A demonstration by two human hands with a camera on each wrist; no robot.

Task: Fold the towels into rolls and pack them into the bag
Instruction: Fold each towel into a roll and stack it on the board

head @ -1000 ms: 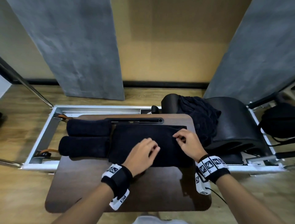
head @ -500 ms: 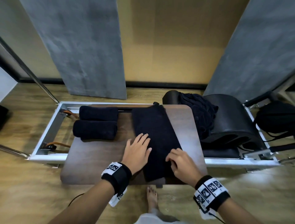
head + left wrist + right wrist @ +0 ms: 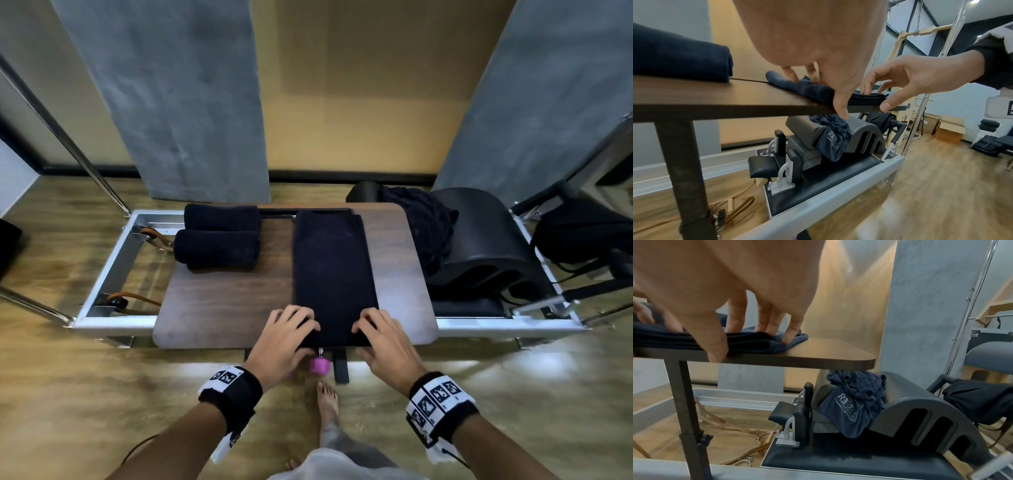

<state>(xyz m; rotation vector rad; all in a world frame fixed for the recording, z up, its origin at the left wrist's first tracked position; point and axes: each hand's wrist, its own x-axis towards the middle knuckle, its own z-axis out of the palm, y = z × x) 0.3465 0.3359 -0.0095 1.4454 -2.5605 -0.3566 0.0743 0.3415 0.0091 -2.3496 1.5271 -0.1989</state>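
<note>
A dark navy folded towel (image 3: 334, 270) lies as a long strip on the brown table (image 3: 222, 308), running from the far edge to the near edge. My left hand (image 3: 291, 330) and right hand (image 3: 373, 329) hold its near end, fingers on top and thumbs against the end at the table edge. The wrist views show the same grip on the towel (image 3: 813, 91) (image 3: 760, 340). Two rolled dark towels (image 3: 219, 250) lie side by side at the table's back left. A navy printed bag (image 3: 424, 226) (image 3: 855, 399) is draped, crumpled, over the black arched barrel (image 3: 486, 246) to the right.
The table stands over a metal-framed exercise bed (image 3: 113, 267) with straps on a wooden floor. A black backpack (image 3: 582, 233) sits far right. A pink object (image 3: 319, 365) hangs under the near table edge, above a bare foot (image 3: 327, 401). Grey wall panels stand behind.
The folded towel has been turned from lying crosswise to lying lengthwise. Both hands have slid back to its near end at the table edge. The two rolls have not moved.
</note>
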